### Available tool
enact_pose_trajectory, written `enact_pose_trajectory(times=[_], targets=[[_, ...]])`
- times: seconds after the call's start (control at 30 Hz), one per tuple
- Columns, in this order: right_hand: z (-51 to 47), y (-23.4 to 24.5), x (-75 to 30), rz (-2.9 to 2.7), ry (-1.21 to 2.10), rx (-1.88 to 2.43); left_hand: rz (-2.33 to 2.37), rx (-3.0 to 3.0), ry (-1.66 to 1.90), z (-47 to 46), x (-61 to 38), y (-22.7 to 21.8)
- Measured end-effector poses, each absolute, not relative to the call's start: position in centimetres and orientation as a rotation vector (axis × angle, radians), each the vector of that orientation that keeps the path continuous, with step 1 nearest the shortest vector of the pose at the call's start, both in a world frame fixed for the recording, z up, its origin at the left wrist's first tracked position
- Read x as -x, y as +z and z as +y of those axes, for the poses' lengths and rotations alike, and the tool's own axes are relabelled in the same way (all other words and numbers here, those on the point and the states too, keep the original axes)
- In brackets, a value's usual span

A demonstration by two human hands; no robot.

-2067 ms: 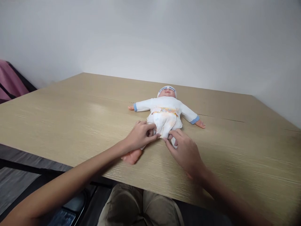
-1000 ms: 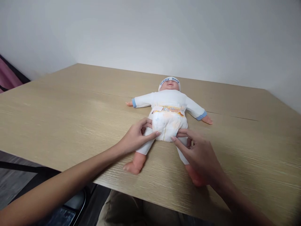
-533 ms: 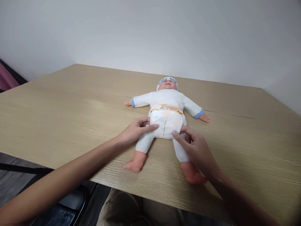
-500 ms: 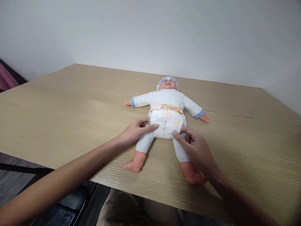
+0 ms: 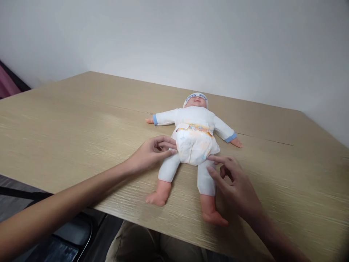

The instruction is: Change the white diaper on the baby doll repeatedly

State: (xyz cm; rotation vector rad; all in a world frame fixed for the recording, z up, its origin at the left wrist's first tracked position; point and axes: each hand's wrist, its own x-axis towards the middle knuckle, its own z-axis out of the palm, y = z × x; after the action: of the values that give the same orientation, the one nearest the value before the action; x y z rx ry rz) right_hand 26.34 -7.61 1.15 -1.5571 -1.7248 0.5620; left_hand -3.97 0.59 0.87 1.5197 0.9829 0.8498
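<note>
A baby doll (image 5: 194, 120) in a white suit and cap lies on its back on the wooden table (image 5: 81, 123), head away from me. It wears a white diaper (image 5: 195, 145) with a printed waistband. My left hand (image 5: 151, 153) rests at the doll's left hip, fingers loosely curled and touching the diaper's edge. Beside the other thigh hovers my right hand (image 5: 236, 185), fingers spread and a little off the diaper, holding nothing.
A white wall runs behind the table. Something pink (image 5: 8, 85) shows at the far left. Below the table's near edge I see my lap (image 5: 141, 243) and a dark chair seat (image 5: 68, 236).
My right hand has drawn back from the diaper's lower edge and opened. The left hand slid slightly back along the hip. The doll's legs now lie straighter toward me.
</note>
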Motion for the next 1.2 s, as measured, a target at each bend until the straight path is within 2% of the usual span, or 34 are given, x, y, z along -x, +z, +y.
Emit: enact_pose_trajectory(times=[0.1,0.23,0.3,0.47,0.6,0.73,0.87,0.93,1.03,1.2], targets=[[-7.2,1.5,-28.5,-1.721,0.493,1.607,1.091,-1.797,0.866,2.0,5.9,1.1],[-2.1,1.4,-31.3,-1.797,-0.051,1.603,1.336,-2.289,0.897,6.8,7.1,0.6],[1.5,1.1,-31.9,-1.879,-0.214,1.635,1.470,-2.397,0.834,9.5,6.7,0.4],[7.7,1.2,-30.5,-1.982,-0.083,1.890,1.689,-2.309,0.594,13.6,3.6,1.1],[7.9,2.5,-29.3,-1.911,-0.045,1.970,1.779,-2.214,0.567,12.1,1.8,3.4],[3.9,4.7,-30.5,-1.918,0.093,1.863,1.801,-2.141,0.620,4.2,2.6,6.9],[-4.6,7.8,-31.6,-1.994,0.310,1.599,1.698,-2.031,0.714,-10.1,4.2,8.6],[-9.9,8.9,-31.3,-2.039,0.388,1.504,1.654,-1.929,0.701,-18.0,4.7,7.2],[-17.6,9.3,-29.9,-2.117,0.483,1.385,1.526,-1.879,0.639,-27.8,5.9,2.6],[-25.9,4.9,-26.7,-2.173,0.839,1.339,1.415,-1.862,0.416,-37.2,10.1,-3.9]])
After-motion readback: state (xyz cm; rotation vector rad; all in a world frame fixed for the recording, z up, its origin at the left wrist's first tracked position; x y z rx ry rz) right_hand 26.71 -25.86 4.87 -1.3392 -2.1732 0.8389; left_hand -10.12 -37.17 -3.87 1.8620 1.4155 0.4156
